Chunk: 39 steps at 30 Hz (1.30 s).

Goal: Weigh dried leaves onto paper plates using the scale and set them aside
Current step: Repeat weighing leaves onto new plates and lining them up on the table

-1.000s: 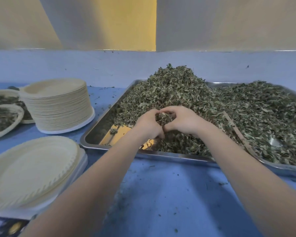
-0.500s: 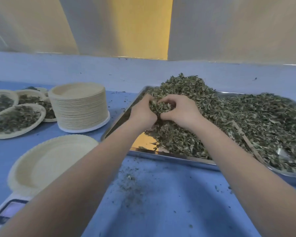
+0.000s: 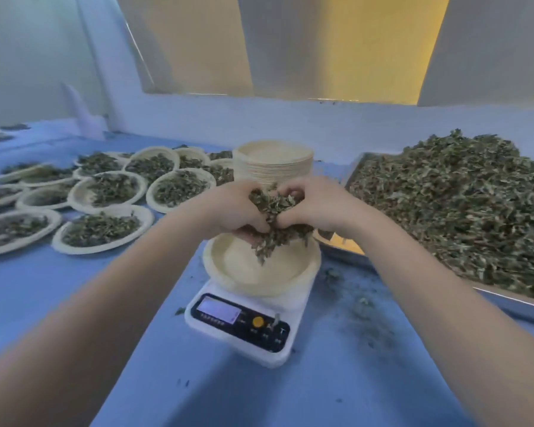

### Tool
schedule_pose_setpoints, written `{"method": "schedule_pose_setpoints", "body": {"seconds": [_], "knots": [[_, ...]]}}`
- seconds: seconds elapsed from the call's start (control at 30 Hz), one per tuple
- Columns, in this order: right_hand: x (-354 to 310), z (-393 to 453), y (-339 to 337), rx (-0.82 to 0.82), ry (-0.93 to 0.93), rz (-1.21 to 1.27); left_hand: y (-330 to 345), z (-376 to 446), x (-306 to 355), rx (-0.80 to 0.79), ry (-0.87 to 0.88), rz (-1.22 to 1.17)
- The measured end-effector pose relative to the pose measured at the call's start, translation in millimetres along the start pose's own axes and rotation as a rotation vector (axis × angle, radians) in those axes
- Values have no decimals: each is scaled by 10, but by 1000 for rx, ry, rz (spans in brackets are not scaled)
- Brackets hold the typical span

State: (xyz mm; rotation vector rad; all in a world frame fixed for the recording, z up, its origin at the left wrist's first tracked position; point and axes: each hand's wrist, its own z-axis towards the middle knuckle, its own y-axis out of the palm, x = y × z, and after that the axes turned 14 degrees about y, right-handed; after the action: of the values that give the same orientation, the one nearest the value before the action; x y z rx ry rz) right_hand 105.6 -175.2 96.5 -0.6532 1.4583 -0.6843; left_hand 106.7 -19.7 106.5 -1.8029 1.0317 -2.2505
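Blue table [image 3: 74, 303]; left hand [image 3: 235, 211], right hand [image 3: 318, 208] cup leaves [image 3: 275, 217] above plate [image 3: 238, 272] on scale [image 3: 244, 331].

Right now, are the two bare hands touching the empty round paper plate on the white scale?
Apart. The head view shows both hands, left and right, holding a clump of dried leaves above the empty paper plate, with bare plate visible beneath them.

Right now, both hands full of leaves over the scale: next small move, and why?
Probably open both hands and let the leaves drop. The left hand and right hand cup the clump directly above the bare paper plate on the scale, and a few bits already trail toward it.
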Motion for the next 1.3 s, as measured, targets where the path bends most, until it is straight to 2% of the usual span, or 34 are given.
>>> {"method": "schedule_pose_setpoints", "body": {"seconds": [0.1, 0.17, 0.3, 0.53, 0.67, 0.83, 1.17, 1.3], "knots": [[-39, -17, 75, -217, 33, -29, -153, -112, -166, -120, -54, 137], [-57, -28, 17, -287, 59, 7, -248, -162, -203, -129, -40, 145], [-103, -25, -94, -204, 42, 64, -352, -216, -234, -48, 46, 53], [-74, -7, -12, -146, 6, 124, -306, -156, -335, 196, 184, -163], [-21, 2, 87, -89, -4, 154, -190, -124, -429, 408, 291, -203], [-1, 10, 133, -32, -24, 48, -5, -148, -640, 628, 382, -200], [-7, 49, 171, 16, -99, -71, -67, -237, -869, 705, 349, -232], [-74, 12, 281, -80, -118, -252, -48, -208, -928, 659, 289, -207]]}}
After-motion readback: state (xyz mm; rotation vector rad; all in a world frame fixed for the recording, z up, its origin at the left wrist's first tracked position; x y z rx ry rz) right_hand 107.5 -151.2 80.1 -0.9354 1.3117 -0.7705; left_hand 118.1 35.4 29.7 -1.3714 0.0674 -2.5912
